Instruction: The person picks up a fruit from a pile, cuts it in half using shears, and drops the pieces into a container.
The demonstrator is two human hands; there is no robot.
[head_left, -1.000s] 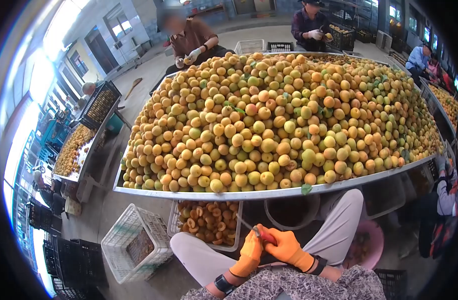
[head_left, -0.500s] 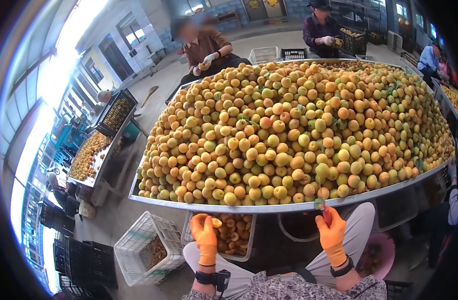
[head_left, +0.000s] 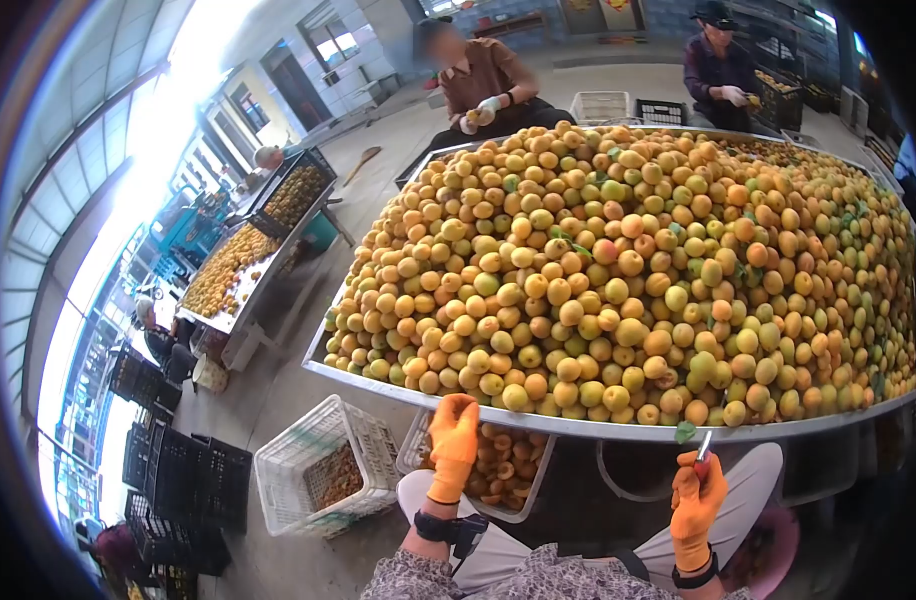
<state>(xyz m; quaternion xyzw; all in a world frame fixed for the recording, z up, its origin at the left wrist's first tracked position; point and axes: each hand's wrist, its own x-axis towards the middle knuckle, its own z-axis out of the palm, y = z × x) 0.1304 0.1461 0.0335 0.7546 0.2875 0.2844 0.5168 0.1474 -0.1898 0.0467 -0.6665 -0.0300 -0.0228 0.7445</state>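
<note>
Down near the front rim of the big metal table (head_left: 578, 429), see the left hand (head_left: 453, 445), gloved in orange, with fingers curled in close together. Can't tell if holding a bit of fruit or not. See the right hand (head_left: 698, 505) wrapped tight around the red knife (head_left: 702, 466), with its blade poking up by the green leaf (head_left: 685, 432). Look up past the rim for the whole fruit (head_left: 598, 290), piled high. Find the cut fruit (head_left: 498, 460) in the crate (head_left: 540, 480) under the rim, close by the left hand.

To cut well, hold just one fruit, softly, by its sides. Put fingertips out of the blade's way. Press gently and turn slowly, so as not to squash it. Point the blade away from the left hand and the knees (head_left: 756, 470). Drop bits low over the crate.
</note>
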